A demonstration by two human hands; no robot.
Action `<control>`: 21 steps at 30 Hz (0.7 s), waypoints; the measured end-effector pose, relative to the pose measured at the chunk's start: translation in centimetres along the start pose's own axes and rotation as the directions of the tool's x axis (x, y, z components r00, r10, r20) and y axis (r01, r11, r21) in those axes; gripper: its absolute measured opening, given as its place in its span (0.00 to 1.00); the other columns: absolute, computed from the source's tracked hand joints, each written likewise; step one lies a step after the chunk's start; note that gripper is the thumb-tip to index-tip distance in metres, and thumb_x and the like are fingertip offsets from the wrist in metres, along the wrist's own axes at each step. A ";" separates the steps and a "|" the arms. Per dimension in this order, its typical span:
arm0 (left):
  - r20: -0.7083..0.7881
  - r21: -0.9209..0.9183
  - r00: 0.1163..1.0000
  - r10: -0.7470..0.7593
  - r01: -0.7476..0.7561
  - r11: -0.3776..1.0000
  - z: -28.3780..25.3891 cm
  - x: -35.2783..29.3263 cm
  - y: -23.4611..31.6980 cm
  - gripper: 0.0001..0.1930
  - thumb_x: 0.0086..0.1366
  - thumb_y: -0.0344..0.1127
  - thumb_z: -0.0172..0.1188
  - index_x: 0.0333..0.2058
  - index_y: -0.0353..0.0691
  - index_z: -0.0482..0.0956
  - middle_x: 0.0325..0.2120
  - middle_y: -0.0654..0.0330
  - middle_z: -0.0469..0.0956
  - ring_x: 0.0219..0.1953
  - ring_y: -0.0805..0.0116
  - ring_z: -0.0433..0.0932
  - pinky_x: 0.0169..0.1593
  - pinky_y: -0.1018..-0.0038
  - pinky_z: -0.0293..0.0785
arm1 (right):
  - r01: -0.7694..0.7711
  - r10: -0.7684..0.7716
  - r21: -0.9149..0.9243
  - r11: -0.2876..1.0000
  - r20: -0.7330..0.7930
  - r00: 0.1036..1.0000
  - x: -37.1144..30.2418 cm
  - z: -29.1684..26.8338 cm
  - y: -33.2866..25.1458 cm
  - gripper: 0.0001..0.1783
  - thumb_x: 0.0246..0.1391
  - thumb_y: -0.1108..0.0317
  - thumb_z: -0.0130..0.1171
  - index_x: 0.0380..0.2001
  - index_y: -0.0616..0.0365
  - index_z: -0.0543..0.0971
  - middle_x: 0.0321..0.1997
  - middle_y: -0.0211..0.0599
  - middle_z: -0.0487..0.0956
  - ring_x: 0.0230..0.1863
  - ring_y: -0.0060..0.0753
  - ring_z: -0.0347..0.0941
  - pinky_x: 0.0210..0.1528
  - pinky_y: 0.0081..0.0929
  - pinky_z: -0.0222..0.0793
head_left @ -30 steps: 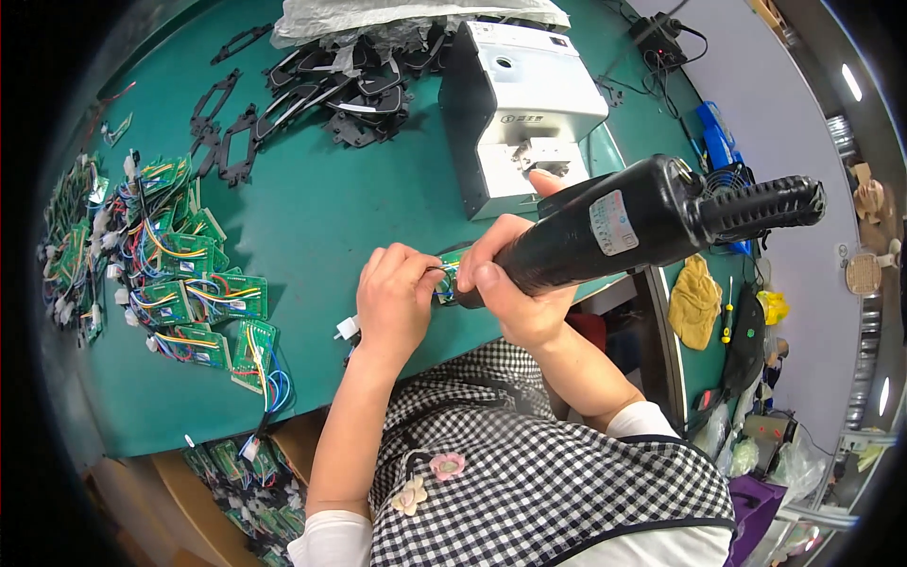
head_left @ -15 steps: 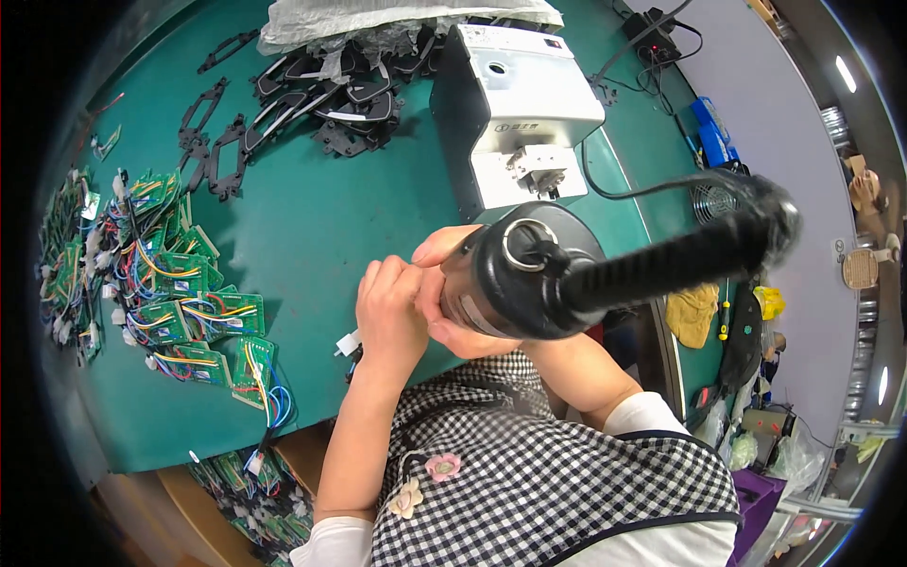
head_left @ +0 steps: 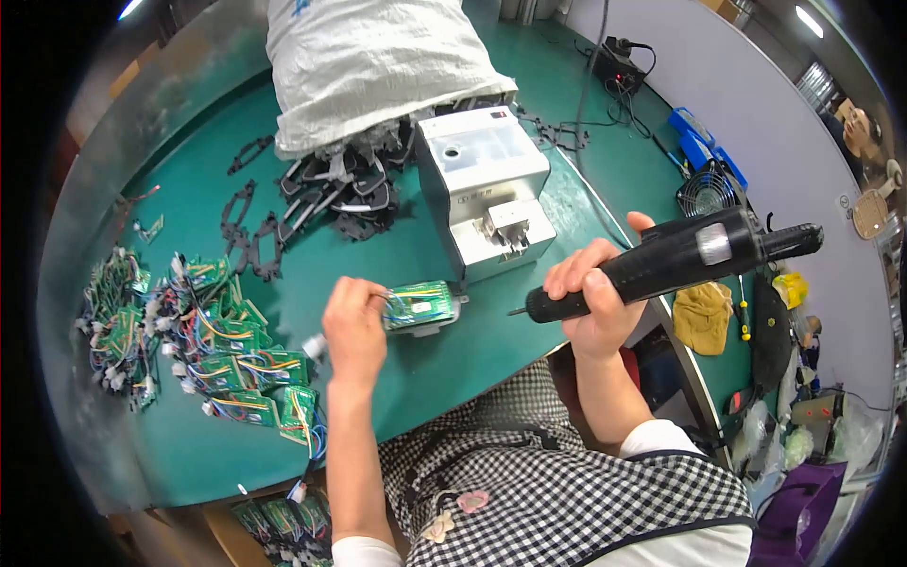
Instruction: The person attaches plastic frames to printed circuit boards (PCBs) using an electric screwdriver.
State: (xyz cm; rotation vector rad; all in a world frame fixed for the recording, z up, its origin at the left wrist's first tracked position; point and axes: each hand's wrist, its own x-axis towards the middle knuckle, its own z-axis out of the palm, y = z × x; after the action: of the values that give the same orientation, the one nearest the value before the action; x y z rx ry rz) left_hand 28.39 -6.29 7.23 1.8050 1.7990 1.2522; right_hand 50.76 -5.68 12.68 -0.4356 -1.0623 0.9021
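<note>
In my right hand is a black electric screwdriver, gripped near its front end. It lies almost level, and its thin bit points left, a little above the table. My left hand is closed at the left end of a green circuit board that sits in a pale grey housing. Its fingertips pinch there by the wires; their exact hold is partly hidden. The bit is apart from the board. Below the left wrist pokes out a white connector.
A silver screw-feeder-like machine stands beyond the board. Wired green boards are heaped at left. Black plastic frames spill from a white sack. At right lie a blue tool, a small fan and a tan glove.
The screwdriver has swung from upright before me to nearly level at the right. My hands have parted, the left now at the circuit board, which has come into sight. The view has shifted.
</note>
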 end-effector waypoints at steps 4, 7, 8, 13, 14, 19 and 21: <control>0.077 0.195 0.996 -0.044 0.029 0.980 -2.4 4.0 -4.5 0.05 0.48 0.22 0.55 0.27 0.35 0.74 0.26 0.55 0.71 0.34 0.55 0.70 0.37 0.66 0.67 | -0.072 0.071 -0.216 0.974 -0.011 0.997 -2.5 -2.7 2.3 0.35 0.43 0.78 0.55 0.53 0.62 0.50 0.19 0.34 0.68 0.18 0.27 0.66 0.27 0.26 0.68; 0.314 0.173 0.949 0.027 -0.086 0.981 -2.6 6.5 -4.1 0.13 0.45 0.23 0.56 0.33 0.37 0.75 0.36 0.55 0.74 0.43 0.57 0.69 0.47 0.68 0.65 | -0.089 0.082 -0.265 0.960 -0.037 0.996 -4.2 -4.5 2.6 0.34 0.43 0.79 0.54 0.52 0.63 0.50 0.19 0.34 0.68 0.20 0.26 0.67 0.27 0.25 0.68; 0.326 0.165 0.943 0.061 -0.120 0.979 -2.0 7.7 -4.0 0.13 0.45 0.23 0.56 0.33 0.37 0.75 0.36 0.55 0.74 0.43 0.57 0.69 0.47 0.68 0.65 | -0.076 0.069 -0.266 0.961 -0.035 0.997 -4.6 -5.1 2.6 0.34 0.43 0.80 0.54 0.52 0.63 0.50 0.19 0.34 0.68 0.20 0.26 0.67 0.27 0.24 0.68; 0.145 0.495 0.967 0.209 -0.254 0.831 1.9 11.1 -6.8 0.13 0.41 0.28 0.61 0.31 0.41 0.77 0.33 0.55 0.73 0.40 0.55 0.69 0.43 0.65 0.66 | 0.255 -0.034 -0.777 0.576 0.290 0.957 -4.1 -5.2 2.1 0.34 0.37 0.80 0.59 0.49 0.66 0.57 0.33 0.36 0.72 0.26 0.24 0.69 0.31 0.21 0.68; 0.082 0.503 0.960 0.269 -0.273 0.820 2.0 11.0 -7.5 0.12 0.39 0.27 0.63 0.27 0.40 0.77 0.31 0.56 0.72 0.38 0.56 0.69 0.43 0.65 0.66 | 0.164 -0.055 -0.697 0.698 0.176 0.983 -4.7 -5.1 3.3 0.31 0.38 0.78 0.61 0.48 0.63 0.61 0.31 0.35 0.72 0.27 0.22 0.70 0.33 0.22 0.67; 0.040 0.456 0.954 0.297 -0.281 0.844 1.9 12.1 -9.8 0.10 0.40 0.22 0.57 0.25 0.38 0.71 0.29 0.55 0.68 0.37 0.55 0.67 0.40 0.66 0.63 | -0.035 0.041 -0.067 0.997 0.096 0.995 -6.3 -4.4 4.4 0.35 0.41 0.81 0.59 0.55 0.65 0.57 0.46 0.33 0.67 0.44 0.20 0.64 0.45 0.20 0.61; -0.046 0.381 0.922 0.383 -0.339 0.860 1.8 14.1 -11.0 0.06 0.51 0.22 0.52 0.30 0.33 0.70 0.28 0.53 0.68 0.34 0.56 0.67 0.41 0.68 0.63 | -0.049 0.049 -0.001 0.999 0.081 0.996 -5.9 -4.2 4.1 0.36 0.41 0.81 0.58 0.55 0.65 0.57 0.46 0.33 0.67 0.43 0.19 0.64 0.44 0.19 0.61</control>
State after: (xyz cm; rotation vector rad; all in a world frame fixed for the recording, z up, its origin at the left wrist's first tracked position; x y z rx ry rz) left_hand 20.15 9.16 3.22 2.4183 1.9214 1.2316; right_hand 51.67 -7.63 4.65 -0.4286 -1.1292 0.9703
